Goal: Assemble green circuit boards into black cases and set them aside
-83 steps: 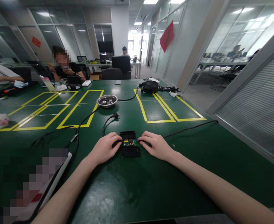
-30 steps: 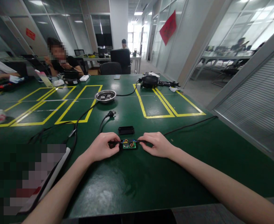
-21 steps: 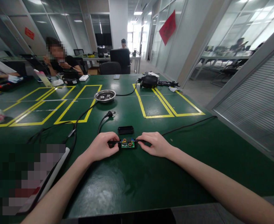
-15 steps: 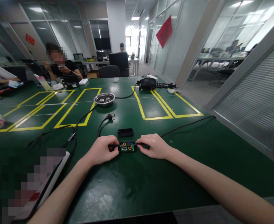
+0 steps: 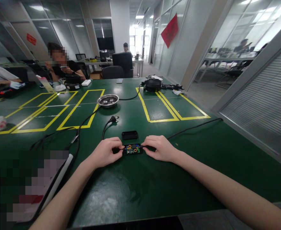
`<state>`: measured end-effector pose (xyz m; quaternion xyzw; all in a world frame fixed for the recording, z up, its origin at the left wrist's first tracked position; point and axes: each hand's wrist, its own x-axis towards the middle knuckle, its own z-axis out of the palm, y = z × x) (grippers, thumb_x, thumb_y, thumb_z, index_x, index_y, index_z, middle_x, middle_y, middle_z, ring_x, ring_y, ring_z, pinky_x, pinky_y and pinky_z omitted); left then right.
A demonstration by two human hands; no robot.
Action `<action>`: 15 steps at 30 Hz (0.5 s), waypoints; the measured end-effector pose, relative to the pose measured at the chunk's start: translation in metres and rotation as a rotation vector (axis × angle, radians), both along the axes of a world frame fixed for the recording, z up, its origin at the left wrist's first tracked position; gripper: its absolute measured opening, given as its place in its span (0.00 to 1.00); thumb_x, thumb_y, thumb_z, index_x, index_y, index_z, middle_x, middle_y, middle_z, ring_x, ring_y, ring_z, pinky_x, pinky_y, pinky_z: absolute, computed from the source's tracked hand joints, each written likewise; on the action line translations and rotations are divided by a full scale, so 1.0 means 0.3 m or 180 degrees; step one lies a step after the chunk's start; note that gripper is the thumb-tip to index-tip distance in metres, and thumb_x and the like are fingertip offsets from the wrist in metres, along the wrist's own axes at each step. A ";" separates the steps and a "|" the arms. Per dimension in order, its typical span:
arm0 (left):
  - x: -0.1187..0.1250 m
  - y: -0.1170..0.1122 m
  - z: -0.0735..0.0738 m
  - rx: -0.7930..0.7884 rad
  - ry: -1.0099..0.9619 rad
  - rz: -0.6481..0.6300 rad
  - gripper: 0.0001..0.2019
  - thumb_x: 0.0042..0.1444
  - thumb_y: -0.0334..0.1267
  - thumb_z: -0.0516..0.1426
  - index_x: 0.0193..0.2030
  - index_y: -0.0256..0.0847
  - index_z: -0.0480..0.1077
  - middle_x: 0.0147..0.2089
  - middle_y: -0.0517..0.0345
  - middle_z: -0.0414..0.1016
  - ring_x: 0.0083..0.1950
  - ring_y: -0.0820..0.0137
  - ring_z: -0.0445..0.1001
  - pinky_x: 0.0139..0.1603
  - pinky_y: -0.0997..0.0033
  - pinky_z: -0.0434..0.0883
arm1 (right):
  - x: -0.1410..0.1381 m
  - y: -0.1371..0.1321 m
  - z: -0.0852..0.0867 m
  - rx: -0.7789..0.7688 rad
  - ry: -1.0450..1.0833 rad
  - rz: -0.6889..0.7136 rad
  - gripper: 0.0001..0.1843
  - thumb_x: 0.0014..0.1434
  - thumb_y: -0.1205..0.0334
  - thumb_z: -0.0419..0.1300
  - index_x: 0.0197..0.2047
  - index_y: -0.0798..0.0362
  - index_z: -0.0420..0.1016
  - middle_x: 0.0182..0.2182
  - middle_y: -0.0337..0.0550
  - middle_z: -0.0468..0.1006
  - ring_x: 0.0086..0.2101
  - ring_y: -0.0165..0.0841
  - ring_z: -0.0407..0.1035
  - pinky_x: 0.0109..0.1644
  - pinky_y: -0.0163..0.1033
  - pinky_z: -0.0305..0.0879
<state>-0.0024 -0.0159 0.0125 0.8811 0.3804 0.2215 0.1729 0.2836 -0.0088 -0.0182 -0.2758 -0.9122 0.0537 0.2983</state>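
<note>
A small green circuit board (image 5: 132,151) with two copper-coloured ring coils sits in an open black plastic case (image 5: 133,154) on the table in front of me. My left hand (image 5: 109,151) pinches the black cable at the case's left end, its fingertips against the case edge. At the other end my right hand (image 5: 158,148) closes thumb and fingers on the black power cable (image 5: 190,129), which runs off to the right. Just beyond the case lies its black cover (image 5: 129,135), hollow side up. A black plug (image 5: 114,119) on a cord rests behind my left hand.
A metal bowl (image 5: 108,101) with metal parts stands farther back. Black equipment (image 5: 152,85) lies at the far table edge. Yellow tape outlines (image 5: 163,120) mark the green table. Cables (image 5: 78,140) and a blurred-out device (image 5: 56,183) are at left. Another person (image 5: 65,68) sits across.
The view has shifted slightly. My hands have moved a little apart, and more of the case shows between them. Both still pinch the cable ends.
</note>
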 end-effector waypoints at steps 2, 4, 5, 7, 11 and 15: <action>-0.003 0.002 -0.003 0.0066 0.0005 0.0004 0.06 0.59 0.31 0.58 0.33 0.40 0.76 0.38 0.56 0.78 0.37 0.69 0.77 0.38 0.73 0.71 | -0.001 -0.001 0.000 0.0106 -0.0095 -0.0044 0.07 0.67 0.67 0.58 0.41 0.53 0.79 0.32 0.43 0.80 0.33 0.34 0.75 0.34 0.36 0.67; -0.005 0.003 -0.008 0.0193 0.0040 0.0080 0.06 0.60 0.31 0.58 0.34 0.41 0.77 0.40 0.55 0.78 0.40 0.67 0.77 0.41 0.71 0.73 | -0.002 -0.001 0.001 0.0183 -0.0227 -0.0124 0.08 0.68 0.66 0.57 0.42 0.54 0.79 0.33 0.44 0.80 0.33 0.34 0.75 0.34 0.36 0.66; -0.007 0.004 -0.011 0.0252 0.0059 0.0130 0.06 0.60 0.31 0.58 0.35 0.41 0.78 0.40 0.55 0.78 0.41 0.67 0.78 0.42 0.70 0.74 | -0.002 0.000 0.002 0.0212 -0.0299 -0.0163 0.08 0.69 0.66 0.57 0.42 0.54 0.79 0.33 0.44 0.80 0.34 0.34 0.75 0.34 0.36 0.65; -0.009 0.006 -0.013 0.0316 0.0082 0.0201 0.06 0.61 0.31 0.58 0.36 0.41 0.78 0.40 0.55 0.79 0.42 0.66 0.78 0.44 0.69 0.74 | -0.001 0.002 0.006 0.0251 -0.0431 -0.0200 0.08 0.69 0.66 0.58 0.43 0.54 0.79 0.34 0.44 0.80 0.35 0.34 0.74 0.34 0.36 0.65; -0.013 0.006 -0.009 0.0222 0.0095 0.0123 0.08 0.62 0.31 0.57 0.37 0.41 0.79 0.41 0.54 0.80 0.43 0.66 0.78 0.44 0.69 0.74 | 0.002 0.003 0.015 0.0367 -0.0633 -0.0143 0.08 0.70 0.64 0.57 0.44 0.54 0.79 0.35 0.45 0.80 0.35 0.35 0.73 0.33 0.38 0.63; -0.009 0.007 -0.012 0.0211 0.0109 0.0123 0.09 0.64 0.32 0.57 0.37 0.41 0.79 0.41 0.53 0.80 0.44 0.64 0.77 0.45 0.67 0.74 | 0.001 0.004 0.016 0.0497 -0.0810 -0.0228 0.12 0.72 0.64 0.54 0.46 0.54 0.80 0.35 0.48 0.80 0.35 0.36 0.72 0.34 0.40 0.64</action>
